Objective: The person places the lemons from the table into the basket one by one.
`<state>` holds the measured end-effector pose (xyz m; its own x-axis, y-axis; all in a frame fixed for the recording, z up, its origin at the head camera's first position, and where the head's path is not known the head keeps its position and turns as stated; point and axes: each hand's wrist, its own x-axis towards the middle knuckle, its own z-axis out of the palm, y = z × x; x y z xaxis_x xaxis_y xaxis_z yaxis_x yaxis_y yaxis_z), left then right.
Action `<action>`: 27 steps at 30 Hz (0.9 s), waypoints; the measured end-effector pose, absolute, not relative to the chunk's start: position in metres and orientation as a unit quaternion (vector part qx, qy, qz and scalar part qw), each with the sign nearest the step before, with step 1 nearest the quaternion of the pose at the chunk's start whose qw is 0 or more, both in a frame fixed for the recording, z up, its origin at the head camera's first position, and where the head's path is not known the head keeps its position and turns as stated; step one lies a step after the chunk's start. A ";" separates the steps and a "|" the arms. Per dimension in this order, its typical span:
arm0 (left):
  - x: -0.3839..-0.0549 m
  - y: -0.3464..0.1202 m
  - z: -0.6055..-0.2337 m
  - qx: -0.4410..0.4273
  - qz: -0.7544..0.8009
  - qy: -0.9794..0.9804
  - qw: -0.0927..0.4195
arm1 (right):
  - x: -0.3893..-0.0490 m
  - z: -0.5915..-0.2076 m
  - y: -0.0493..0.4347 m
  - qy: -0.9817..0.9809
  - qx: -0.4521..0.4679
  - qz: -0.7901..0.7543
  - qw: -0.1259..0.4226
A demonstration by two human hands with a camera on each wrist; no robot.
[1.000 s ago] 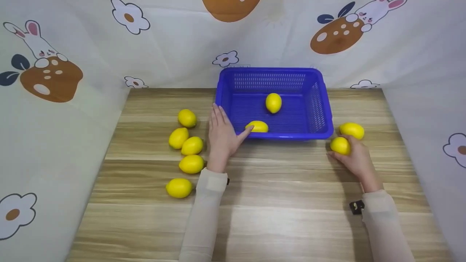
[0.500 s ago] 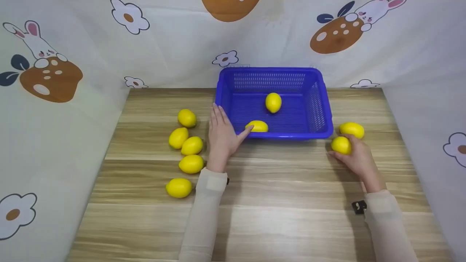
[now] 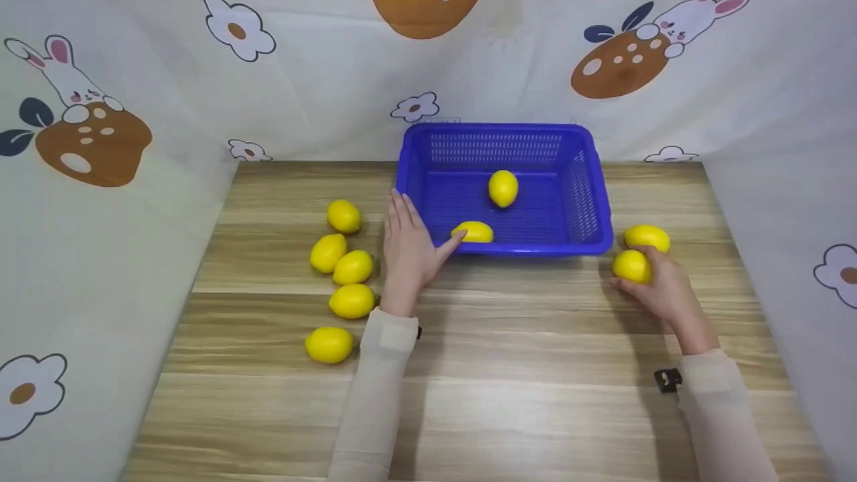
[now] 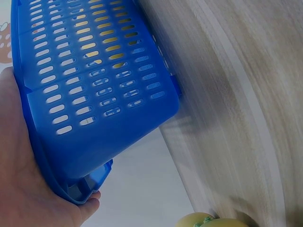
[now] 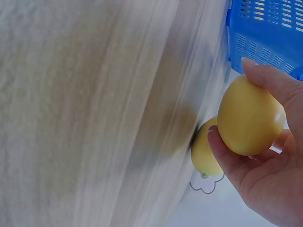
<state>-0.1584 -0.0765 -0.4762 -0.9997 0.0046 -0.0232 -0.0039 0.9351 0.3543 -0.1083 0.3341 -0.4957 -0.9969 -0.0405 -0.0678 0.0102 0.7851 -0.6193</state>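
In the head view, my left hand (image 3: 408, 248) rests against the front left corner of the blue plastic basket (image 3: 505, 249). Its fingers lie straight along the left side, and the thumb reaches across the front rim. The left wrist view shows this hand (image 4: 28, 175) against the basket's rim. Two lemons lie inside: one lemon (image 3: 503, 189) near the middle, another lemon (image 3: 475, 232) by the front wall. Right of the basket, my right hand (image 3: 669, 288) holds a lemon (image 5: 251, 116) between thumb and fingers. Just behind it lies another lemon (image 3: 647, 237) on the table.
Several loose lemons (image 3: 352, 301) lie on the wooden table (image 3: 509, 375), left of my left forearm. A patterned cloth (image 3: 321, 80) hangs behind the table and along both sides. The basket stands close to the back cloth.
My right hand has shifted slightly to the right, with the lemon still in its fingers. The left hand and the basket stay in place.
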 end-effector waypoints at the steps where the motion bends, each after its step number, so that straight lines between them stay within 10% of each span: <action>1: -0.158 -0.077 -0.476 0.001 0.181 0.983 0.012 | -0.108 -0.495 0.334 0.945 -0.009 -0.325 0.039; 27: -0.158 -0.077 -0.477 0.003 0.184 0.983 0.012 | -0.115 -0.467 0.342 0.950 -0.028 -0.299 0.083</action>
